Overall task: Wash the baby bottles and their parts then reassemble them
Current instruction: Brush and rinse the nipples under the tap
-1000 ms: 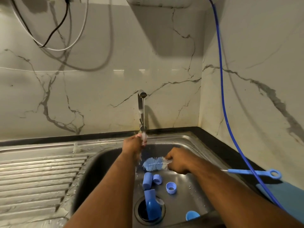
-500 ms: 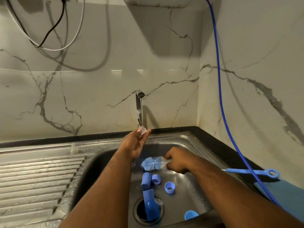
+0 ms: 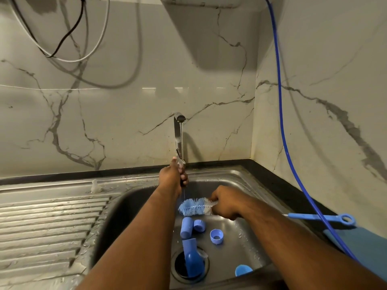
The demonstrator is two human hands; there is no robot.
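Gripping a small clear part (image 3: 180,163) between curled fingers, the left hand (image 3: 172,178) holds it in the thin stream under the metal tap (image 3: 179,130). The part is transparent and its shape cannot be made out.

The right hand (image 3: 225,204) is clenched round the stem of a bottle brush (image 3: 194,207). The brush's blue-and-white bristle head lies level above the basin. Its flat blue handle (image 3: 314,216) ends in a ring and juts past the forearm over the black counter.

The stainless steel sink (image 3: 219,174) is wet, with a ribbed drainboard (image 3: 52,227) to the left.

On the basin floor:
- A blue cylindrical cap (image 3: 186,227) lies on its side, touching a short blue ring (image 3: 199,225).
- An open blue collar (image 3: 216,236) sits near them.
- A blue bottle piece (image 3: 191,258) lies across the drain opening.
- A blue dome (image 3: 243,270) is partly cut off by the sink's front edge.

A second clear piece (image 3: 95,186) stands on the ledge behind the drainboard. A blue hose (image 3: 280,122) hangs down the marble-patterned wall.
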